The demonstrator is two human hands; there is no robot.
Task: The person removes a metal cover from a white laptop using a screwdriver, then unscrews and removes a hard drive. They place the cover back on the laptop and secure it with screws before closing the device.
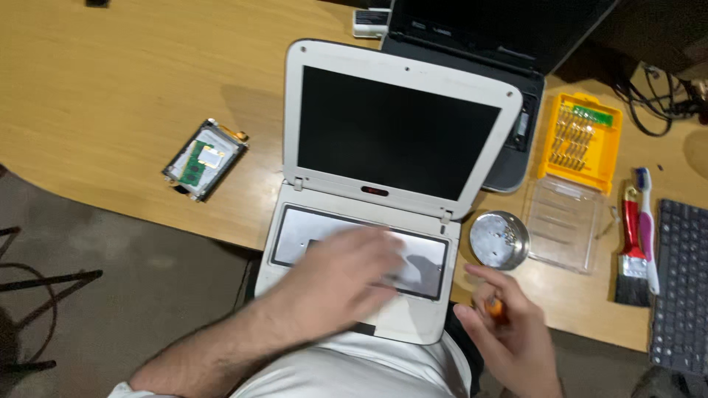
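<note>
While the left hand (343,276) lay open and flat on the small white laptop's (383,184) bare keyboard bay, the right hand (509,335) gripped an orange-handled screwdriver (495,308) just right of the base.

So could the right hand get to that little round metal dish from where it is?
Probably yes. The right hand sits just below the round metal dish at the table edge, with only bare wood between them. It does already hold a small orange-handled tool, so its fingers aren't free.
</note>
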